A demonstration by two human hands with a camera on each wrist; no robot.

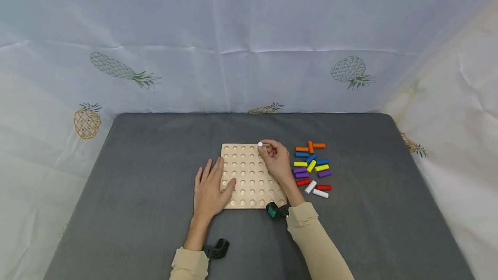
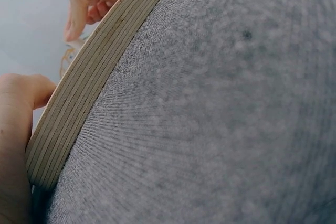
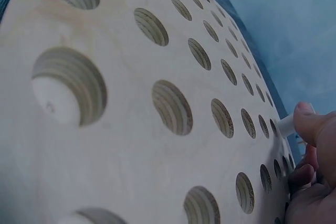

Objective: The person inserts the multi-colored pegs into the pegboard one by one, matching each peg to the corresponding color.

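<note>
A pale wooden board [image 1: 252, 193] with rows of round holes lies flat on the dark table. My right hand [image 1: 277, 161] is over its far right part, pinching a white peg [image 1: 260, 144] between thumb and forefinger. In the right wrist view the white peg [image 3: 286, 125] stands at a hole in the far row, its lower end right at the opening. My left hand [image 1: 210, 191] rests on the board's left edge, fingers extended and thumb spread over the near left holes. The left wrist view shows the board's layered side [image 2: 100, 77] beside that hand [image 2: 16, 114].
Right of the board lie loose pegs in colour groups: orange [image 1: 310, 147], blue [image 1: 322, 161], yellow [image 1: 300, 164], purple [image 1: 301, 175], red [image 1: 324, 187] and white [image 1: 320, 193]. A pineapple-print cloth [image 1: 175, 20] hangs behind the table [image 1: 136, 176].
</note>
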